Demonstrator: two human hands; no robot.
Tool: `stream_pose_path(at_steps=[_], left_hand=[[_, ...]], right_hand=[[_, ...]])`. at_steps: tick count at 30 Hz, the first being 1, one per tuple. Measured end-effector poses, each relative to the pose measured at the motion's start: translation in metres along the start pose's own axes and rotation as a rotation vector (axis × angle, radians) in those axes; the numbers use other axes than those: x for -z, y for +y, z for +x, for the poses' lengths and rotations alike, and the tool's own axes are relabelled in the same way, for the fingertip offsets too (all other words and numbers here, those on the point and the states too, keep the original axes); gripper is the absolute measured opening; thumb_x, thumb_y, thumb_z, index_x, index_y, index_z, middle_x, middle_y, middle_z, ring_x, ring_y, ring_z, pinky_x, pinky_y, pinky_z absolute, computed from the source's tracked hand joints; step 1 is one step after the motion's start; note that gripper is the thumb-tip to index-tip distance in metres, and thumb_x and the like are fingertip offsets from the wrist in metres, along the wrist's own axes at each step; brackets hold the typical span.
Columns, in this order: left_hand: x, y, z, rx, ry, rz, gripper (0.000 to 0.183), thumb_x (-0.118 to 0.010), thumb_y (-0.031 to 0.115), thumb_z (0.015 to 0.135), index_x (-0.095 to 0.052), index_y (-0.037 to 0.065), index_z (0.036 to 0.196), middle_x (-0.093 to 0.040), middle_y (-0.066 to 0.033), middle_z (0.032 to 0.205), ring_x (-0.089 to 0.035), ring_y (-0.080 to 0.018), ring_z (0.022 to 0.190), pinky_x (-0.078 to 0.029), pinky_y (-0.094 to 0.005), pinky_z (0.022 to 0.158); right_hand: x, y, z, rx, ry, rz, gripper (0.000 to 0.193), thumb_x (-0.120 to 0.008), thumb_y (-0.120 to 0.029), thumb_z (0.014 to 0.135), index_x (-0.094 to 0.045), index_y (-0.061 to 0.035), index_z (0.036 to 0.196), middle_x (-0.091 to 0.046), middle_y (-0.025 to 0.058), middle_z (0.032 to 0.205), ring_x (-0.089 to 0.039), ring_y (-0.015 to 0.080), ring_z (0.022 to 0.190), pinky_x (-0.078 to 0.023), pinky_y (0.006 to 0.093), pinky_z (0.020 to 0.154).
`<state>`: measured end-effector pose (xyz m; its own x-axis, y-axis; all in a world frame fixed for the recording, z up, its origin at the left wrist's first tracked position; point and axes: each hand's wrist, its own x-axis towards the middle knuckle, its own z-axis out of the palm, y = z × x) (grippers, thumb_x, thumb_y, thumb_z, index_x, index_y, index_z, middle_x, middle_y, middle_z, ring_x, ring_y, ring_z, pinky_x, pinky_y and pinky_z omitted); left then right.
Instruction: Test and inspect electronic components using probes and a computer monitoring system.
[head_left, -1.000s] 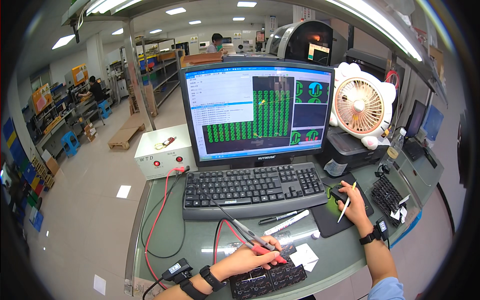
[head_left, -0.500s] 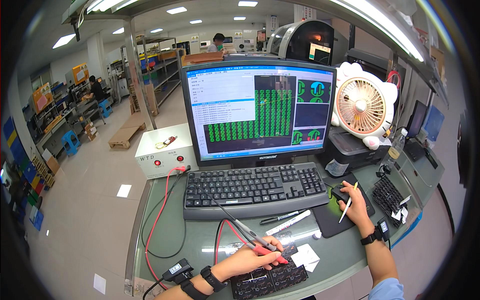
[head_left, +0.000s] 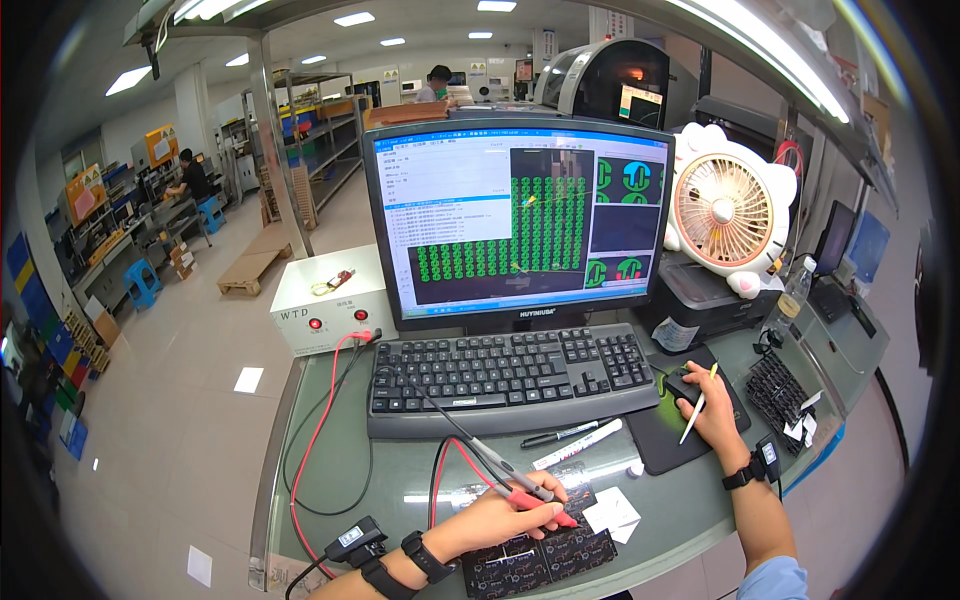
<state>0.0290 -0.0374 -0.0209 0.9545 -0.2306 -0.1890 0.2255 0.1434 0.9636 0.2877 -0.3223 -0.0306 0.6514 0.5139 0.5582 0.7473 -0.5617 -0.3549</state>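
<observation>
My left hand (head_left: 525, 510) is closed around a red test probe (head_left: 545, 504) and a grey test probe (head_left: 500, 460), whose leads run back to the left. Beneath it lies a dark panel of circuit boards (head_left: 540, 566); whether the tips touch it I cannot tell. White paper slips (head_left: 612, 514) lie beside the panel. On the mouse mat (head_left: 655, 440), my right hand (head_left: 712, 408) rests over a black computer mouse (head_left: 682, 386). A thin white stick with a yellow end (head_left: 692, 420) sits between that hand's fingers.
Ahead stand a keyboard (head_left: 510, 375) and a monitor (head_left: 560, 290) showing green board patterns and an open menu. A white test box (head_left: 330, 295) is at left, a fan (head_left: 728, 210) at right. Markers (head_left: 580, 443) lie below the keyboard. Black boards (head_left: 778, 390) are stacked at right.
Both hands stay almost where they were, the left on the probes and the right on the mouse. The view has shifted very slightly.
</observation>
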Motion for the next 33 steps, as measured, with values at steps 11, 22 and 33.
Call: stream_pose_path(at_steps=[11,22,33], left_hand=[[-0.0008,0.0034,-0.0009,0.016,0.016,-0.001,0.024,-0.057,0.02,0.092,-0.056,0.005,0.11,-0.062,-0.0052,0.097,-0.061,-0.0075,0.082,-0.055,-0.0218,0.069],[0.0014,-0.0018,0.0014,-0.004,0.027,0.008,0.023,-0.058,0.022,0.092,-0.056,0.006,0.108,-0.064,-0.0052,0.092,-0.061,-0.007,0.074,-0.053,-0.021,0.066],[0.0005,0.0001,-0.0005,0.015,-0.005,0.033,0.024,-0.058,0.022,0.095,-0.055,0.004,0.11,-0.065,-0.0085,0.103,-0.062,-0.0096,0.089,-0.054,-0.0213,0.071]], right_hand=[[-0.001,0.0024,0.0001,0.002,0.002,-0.017,0.043,-0.072,-0.003,0.064,-0.058,-0.0068,0.105,-0.056,0.0099,0.129,-0.052,0.0317,0.113,-0.044,0.0395,0.095],[-0.0027,0.005,0.0006,0.016,0.011,-0.021,0.042,-0.071,-0.002,0.063,-0.058,-0.0065,0.103,-0.058,0.0106,0.127,-0.052,0.0325,0.113,-0.043,0.0402,0.096],[-0.0015,0.0092,-0.0014,0.036,0.005,-0.052,0.046,-0.071,-0.005,0.063,-0.058,-0.0073,0.108,-0.057,0.0097,0.128,-0.052,0.0318,0.113,-0.042,0.041,0.095]])
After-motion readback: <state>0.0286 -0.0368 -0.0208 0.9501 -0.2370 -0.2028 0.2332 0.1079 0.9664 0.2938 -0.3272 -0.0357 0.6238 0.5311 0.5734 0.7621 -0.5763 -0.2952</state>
